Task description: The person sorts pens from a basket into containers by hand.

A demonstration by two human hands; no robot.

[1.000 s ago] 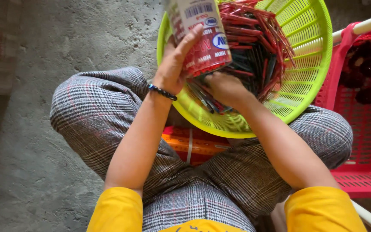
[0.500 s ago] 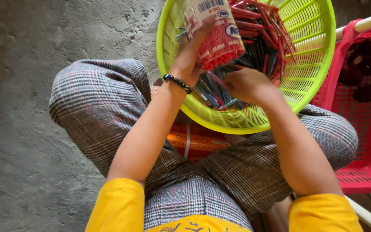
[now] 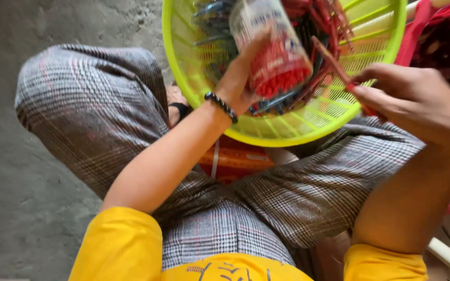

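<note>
Over the lap, a lime-green slotted basket [image 3: 308, 132] rests on the knees of a seated person in grey plaid trousers [image 3: 105, 109] and a yellow shirt [image 3: 115, 244]. Left hand [image 3: 240, 83], a dark bead bracelet [image 3: 221, 106] at the wrist, wraps around a clear plastic jar [image 3: 274, 49] tilted over the basket; jar is packed with red pens, ends toward the camera. Right hand [image 3: 412, 101] sits at the basket's right rim, thumb and fingers pinched narrow on 1 red pen [image 3: 332, 60] angled up into the basket. Loose red and blue pens [image 3: 287, 99] lie heaped in the basket under the jar. Red plastic crate [image 3: 444, 31] stands just right of the basket. Grey concrete floor [image 3: 6, 182] at left.
</note>
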